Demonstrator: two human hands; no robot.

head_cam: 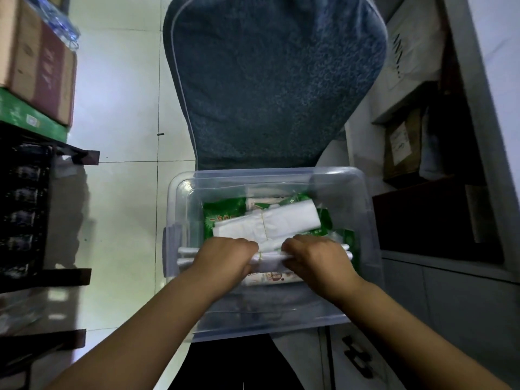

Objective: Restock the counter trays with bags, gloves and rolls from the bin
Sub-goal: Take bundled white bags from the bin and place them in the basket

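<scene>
A clear plastic bin [365,220] stands in front of me, below the back of a blue chair. Inside lie green packets [222,215], a folded white bag bundle [275,223] tied with a rubber band, and a printed packet [275,277] near the front wall. Across the bin's front lies a second white bundle [268,261] bound with a band. My left hand [225,258] grips its left part and my right hand [318,257] grips its right part, knuckles up. The bundle's ends stick out past both hands.
A blue padded chair back [270,80] rises behind the bin. Cardboard boxes [39,66] and a dark rack [25,215] stand at the left. Shelves with boxes [408,142] and a grey counter cabinet [450,291] are at the right. White tiled floor [126,108] lies between.
</scene>
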